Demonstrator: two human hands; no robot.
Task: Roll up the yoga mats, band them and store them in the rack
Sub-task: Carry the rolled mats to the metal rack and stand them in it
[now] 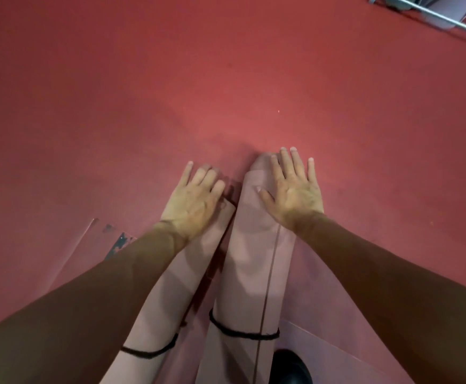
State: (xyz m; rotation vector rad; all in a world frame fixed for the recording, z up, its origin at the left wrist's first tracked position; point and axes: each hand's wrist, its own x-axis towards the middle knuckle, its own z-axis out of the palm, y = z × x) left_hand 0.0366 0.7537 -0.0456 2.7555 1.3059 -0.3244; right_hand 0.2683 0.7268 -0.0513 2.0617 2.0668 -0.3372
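We see two rolled dusty-pink foam yoga mats lying side by side on the red floor (170, 79), running away from us: the left roll (170, 284) and the right roll (254, 273), each ringed near its close end by a thin black band (148, 353) (240, 332). Our left hand (195, 200) lies flat, fingers spread, on the far end of the left roll; our right hand (295, 189) rests open-palmed on the far end of the right roll. Neither grips. A grey metal rack (431, 12) shows at the top right corner.
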